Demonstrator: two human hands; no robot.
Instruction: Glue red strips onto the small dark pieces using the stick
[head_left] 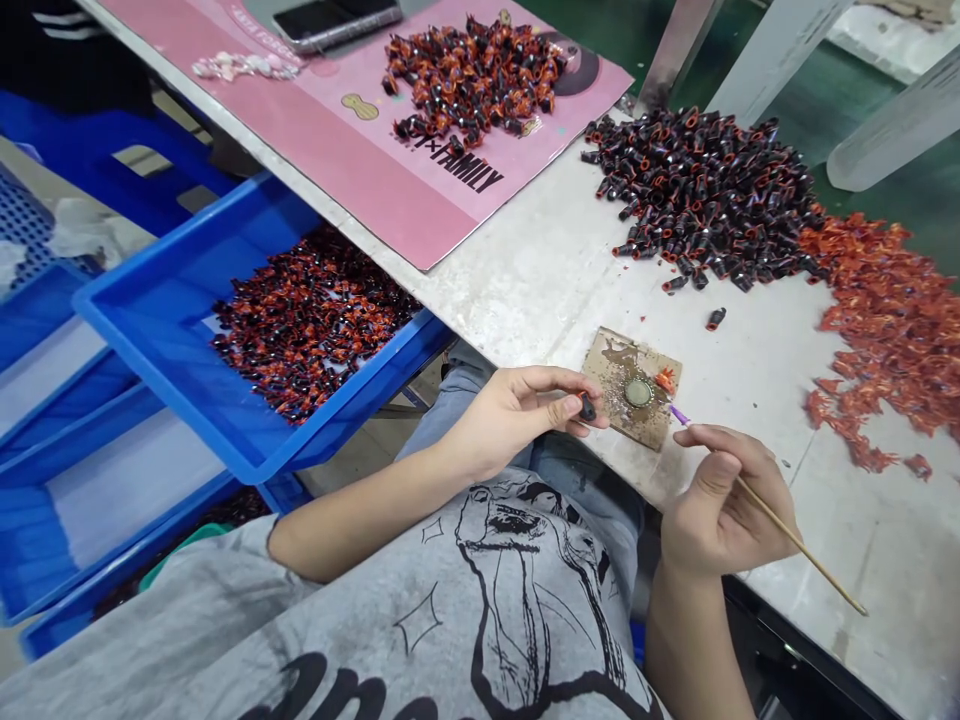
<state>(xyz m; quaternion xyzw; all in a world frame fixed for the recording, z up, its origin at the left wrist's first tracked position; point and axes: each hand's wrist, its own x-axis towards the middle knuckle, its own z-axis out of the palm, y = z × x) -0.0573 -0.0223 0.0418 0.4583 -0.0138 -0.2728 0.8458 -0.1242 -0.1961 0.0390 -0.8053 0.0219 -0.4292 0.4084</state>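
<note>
Between the fingertips of my left hand [517,415] is a small black piece [586,406] with an orange rim. My right hand [731,500] grips a thin stick [799,545] with a purple tip [679,414], which points at the stained board [652,428]. On that board sit a small round dish [639,392] and one orange piece [665,379]. A single black piece [715,319] lies on the table above the board. Farther back is a heap of black pieces [705,190], with a heap of orange pieces [900,320] to its right.
A pink mat [420,215] on the table [517,290] bears a pile of black-and-orange pieces [472,80], a phone [337,22] and a beaded strand [244,66]. At the left, a blue tray [172,400] holds many similar pieces. White posts [892,130] stand behind the table.
</note>
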